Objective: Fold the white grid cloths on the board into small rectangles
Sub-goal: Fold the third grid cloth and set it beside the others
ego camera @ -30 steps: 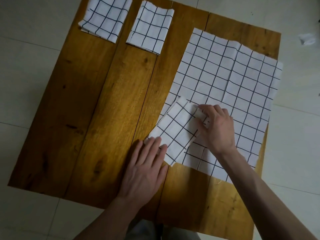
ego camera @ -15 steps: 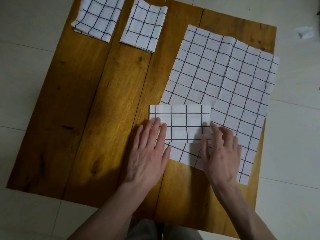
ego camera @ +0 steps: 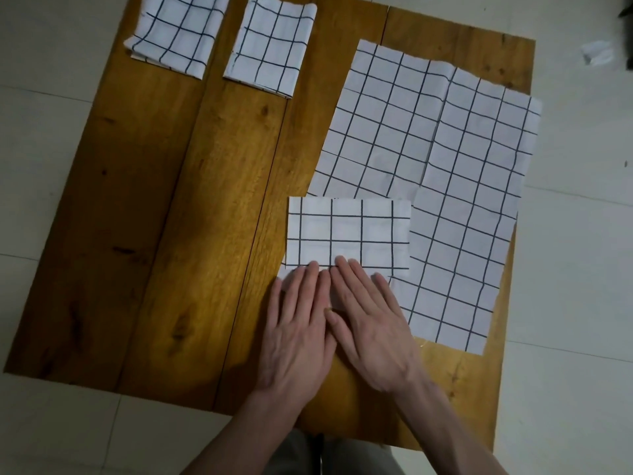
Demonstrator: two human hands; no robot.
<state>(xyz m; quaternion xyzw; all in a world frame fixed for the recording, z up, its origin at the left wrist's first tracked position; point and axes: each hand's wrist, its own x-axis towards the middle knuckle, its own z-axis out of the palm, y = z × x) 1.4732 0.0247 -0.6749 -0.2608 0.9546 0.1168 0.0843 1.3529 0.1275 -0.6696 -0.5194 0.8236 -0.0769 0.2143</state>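
head view: left hand (ego camera: 297, 323) and right hand (ego camera: 371, 323) lie flat, fingers straight (side by side), pressing the folded grid cloth's (ego camera: 347, 231) near edge; bare wooden board (ego camera: 164, 214) stretches leftward.

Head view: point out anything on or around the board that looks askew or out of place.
The unfolded cloth lies skewed to the board, and its right edge hangs over the board's side. A crumpled white scrap sits on the floor at upper right. The three folded cloths look tidy.
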